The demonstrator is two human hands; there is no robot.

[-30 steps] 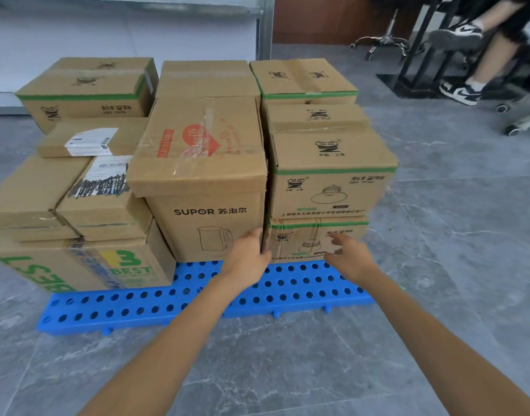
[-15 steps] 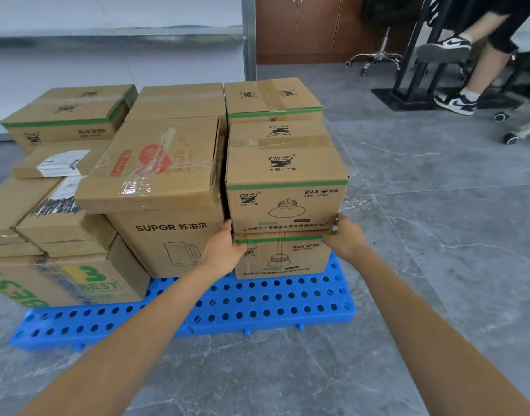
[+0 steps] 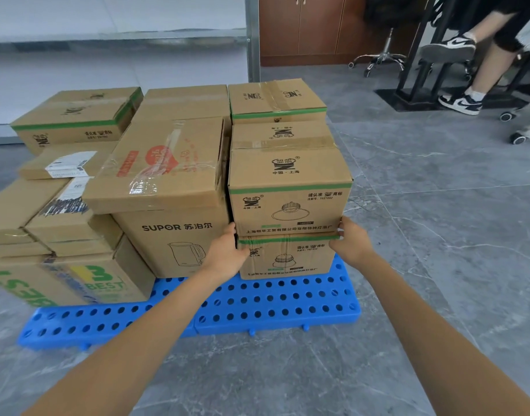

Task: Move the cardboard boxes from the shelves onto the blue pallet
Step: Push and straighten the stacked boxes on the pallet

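The upper lamp box (image 3: 289,187) sits on the lower lamp box (image 3: 287,257), at the 3 o'clock end of the blue pallet (image 3: 257,309). It is already down on the stack, so I judge this box as good as delivered and my hands are here only to square it.

My right hand (image 3: 352,243) is clamped on the box's bottom corner at 3 o'clock, thumb on the front face and fingers curled round the side. Low on the corner is where a nudge slides the box without tipping it.

My left hand (image 3: 227,255) is at the opposite bottom corner, at 9 o'clock, over the seam between the two lamp boxes. Its fingertips go into the narrow gap beside the SUPOR box (image 3: 173,205), so I cannot tell whether it clamps or only steadies.

The two hands are well apart, one at each corner, which keeps the box from twisting.

The SUPOR box stands tight against the stack at 9 o'clock, which leaves no room to shift that way. More boxes fill the pallet toward 10 and 12 o'clock. The shelf (image 3: 116,37) lies beyond them at 12 o'clock, and a seated person's legs (image 3: 494,58) show at 2 o'clock.
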